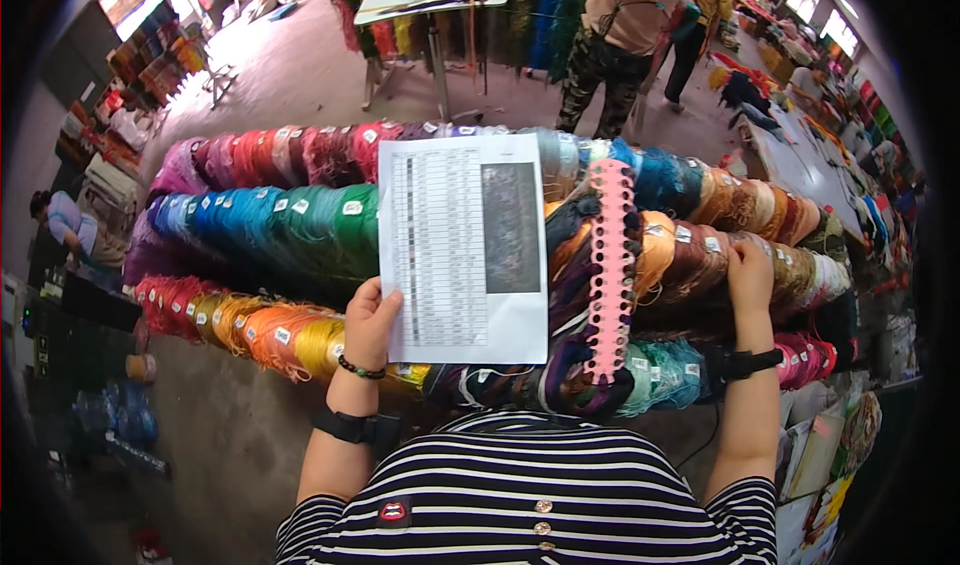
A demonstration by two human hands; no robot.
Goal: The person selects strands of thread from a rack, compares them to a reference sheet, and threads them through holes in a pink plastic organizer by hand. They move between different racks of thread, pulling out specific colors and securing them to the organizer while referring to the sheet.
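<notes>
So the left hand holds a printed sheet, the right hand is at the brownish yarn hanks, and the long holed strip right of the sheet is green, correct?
Not quite: the holed strip is pink, not green, as the head view shows. The left hand does hold the printed sheet, and the right hand is at the brownish yarn hanks.

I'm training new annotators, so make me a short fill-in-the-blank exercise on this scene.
1. The left hand holds a printed sheet of ____.
2. Of the three nearby yarn rows, the right hand is at the ____ one.
3. The long notched strip beside the sheet is coloured ____.
4. The striped shirt is black and ____.

Missing words: paper; middle; pink; white.
</notes>
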